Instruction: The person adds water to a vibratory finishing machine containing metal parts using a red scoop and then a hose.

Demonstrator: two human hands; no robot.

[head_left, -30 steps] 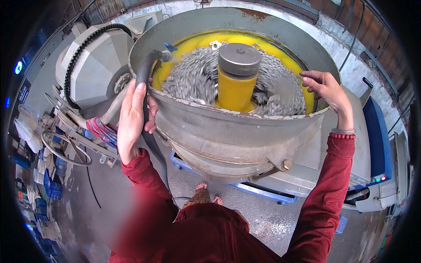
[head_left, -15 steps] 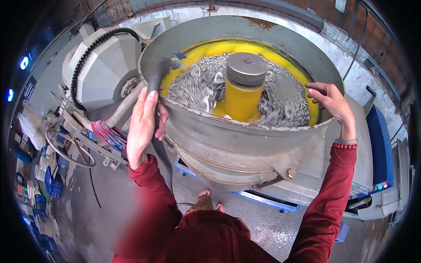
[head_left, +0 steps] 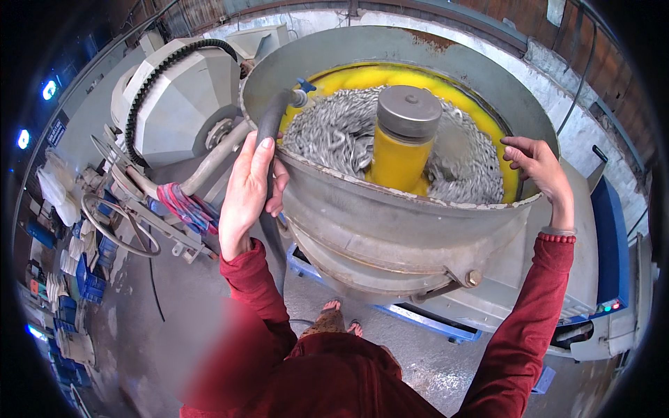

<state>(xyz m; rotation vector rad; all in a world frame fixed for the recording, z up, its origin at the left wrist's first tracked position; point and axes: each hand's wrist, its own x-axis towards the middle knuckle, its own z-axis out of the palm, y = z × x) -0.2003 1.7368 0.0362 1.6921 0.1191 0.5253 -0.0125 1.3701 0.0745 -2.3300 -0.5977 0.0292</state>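
Note:
A dark grey hose (head_left: 277, 115) bends over the left rim of a large round grey tub (head_left: 390, 223) and meets a fitting with a blue valve handle (head_left: 306, 85). My left hand (head_left: 240, 198) is closed around the hose just outside the rim, with fingers on both sides of it. Over the right rim reaches my right hand (head_left: 547, 173), its fingers loosely bent and apart, nothing between them. Inside the yellow-lined tub, small grey-white pieces (head_left: 334, 129) are smeared by motion around a yellow column (head_left: 401, 160) with a grey metal cap (head_left: 410, 111).
Left of the tub stands a pale faceted machine drum (head_left: 182, 97) with a black ribbed conduit. Red-and-blue cloth (head_left: 187, 205) wraps a bar below it. Blue bins (head_left: 90, 282) line the far left. A blue machine panel (head_left: 611, 244) is at right; a blue frame (head_left: 428, 322) runs beneath.
The whole view has shifted a little, so the tub and both hands appear farther right. Pieces in the tub have moved; pale larger shapes beside the column no longer show. Both hands keep their places.

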